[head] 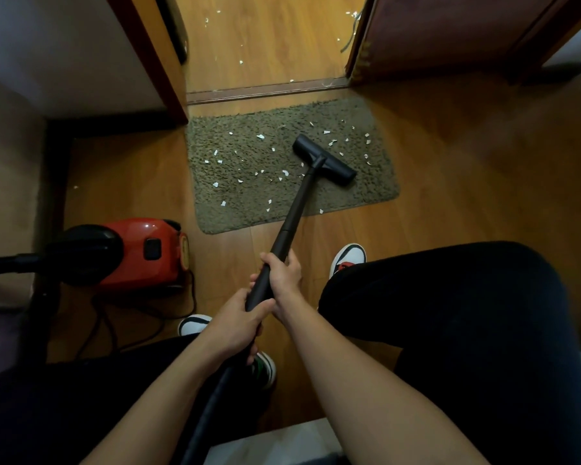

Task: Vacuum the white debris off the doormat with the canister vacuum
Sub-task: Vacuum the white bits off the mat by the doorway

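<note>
a person grips the black wand (294, 213) of a canister vacuum with both hands, the right hand (282, 275) closed around it higher up and the left hand (237, 325) closed around it just below, where the hose (212, 411) joins. the floor head (324, 160) rests at an angle on the right-centre of the grey-green doormat (282, 166), which lies on the wooden floor (450, 182) in front of a doorway threshold (265, 90). white debris (260, 136) is scattered over most of the mat, thickest to the left of the head and beyond it to the right; the strip nearest the right front corner looks largely clean, so the job appears well short of done. more scraps lie on the floor past the threshold. the red vacuum body (141, 253) sits on the floor to the left, its cord (141, 317) trailing beside a white shoe (193, 323).

the risks from here look modest. suction on a light, loose mat could lift or bunch it, dragging it along the smooth floor instead of clearing it. a hard push could flick flakes off the edge onto the boards. the shaggy pile may trap smaller bits, so a single pass could miss them. the cord near the feet could snag a step.
</note>
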A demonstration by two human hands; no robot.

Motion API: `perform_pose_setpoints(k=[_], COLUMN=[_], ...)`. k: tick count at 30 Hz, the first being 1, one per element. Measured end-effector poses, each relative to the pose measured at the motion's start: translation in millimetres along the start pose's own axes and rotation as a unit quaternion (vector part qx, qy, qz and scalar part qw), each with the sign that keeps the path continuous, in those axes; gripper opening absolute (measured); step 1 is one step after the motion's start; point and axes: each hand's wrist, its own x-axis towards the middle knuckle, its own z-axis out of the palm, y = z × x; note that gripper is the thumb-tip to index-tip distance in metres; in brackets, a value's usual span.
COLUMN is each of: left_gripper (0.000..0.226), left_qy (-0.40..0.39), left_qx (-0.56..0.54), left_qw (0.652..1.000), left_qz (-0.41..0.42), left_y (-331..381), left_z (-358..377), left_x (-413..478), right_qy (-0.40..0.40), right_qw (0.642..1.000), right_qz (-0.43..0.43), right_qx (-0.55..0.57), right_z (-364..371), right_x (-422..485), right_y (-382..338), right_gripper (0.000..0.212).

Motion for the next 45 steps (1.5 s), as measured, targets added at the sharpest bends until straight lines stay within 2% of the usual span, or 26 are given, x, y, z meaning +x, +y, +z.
perform_pose_setpoints(k=[6, 15, 25, 35, 42, 45], left_gripper=[0.021, 0.021, 0.023, 0.019, 0.018, 0.018], left_qy=[-0.004, -0.011, -0.012, -0.004, 0.022, 0.039], left_qx=[-0.009, -0.016, -0.035, -0.032, -0.037, -0.032], left_qw=[1.0, 1.0, 0.999, 0.999, 0.999, 0.999], left_qz=[-0.008, 0.006, 0.015, 0.005, -0.011, -0.009], left_y=[24.4, 84.5, 122.3, 104.5, 61.3, 43.0], left_z=[9.5, 21.5, 28.8, 14.5, -10.8, -22.0], left_x=[27.9, 79.6, 109.0, 83.2, 43.9, 23.1], right_qy=[-0.001, 0.005, -0.001, -0.004, -0.03, -0.044], right_qw=[1.0, 0.999, 0.999, 0.999, 0.998, 0.998], right_qz=[-0.003, -0.025, -0.035, -0.025, -0.004, 0.005], right_qx=[-0.002, -0.023, -0.016, -0.036, -0.052, -0.049], right_z=[-4.6, -2.4, 0.8, 11.6, 32.1, 41.5], right_x=[31.0, 90.7, 127.9, 111.6, 67.3, 46.4], right_y=[-24.5, -84.4, -120.3, -95.3, -53.2, -32.6], right_gripper=[0.042, 0.017, 0.013, 0.014, 0.014, 0.022])
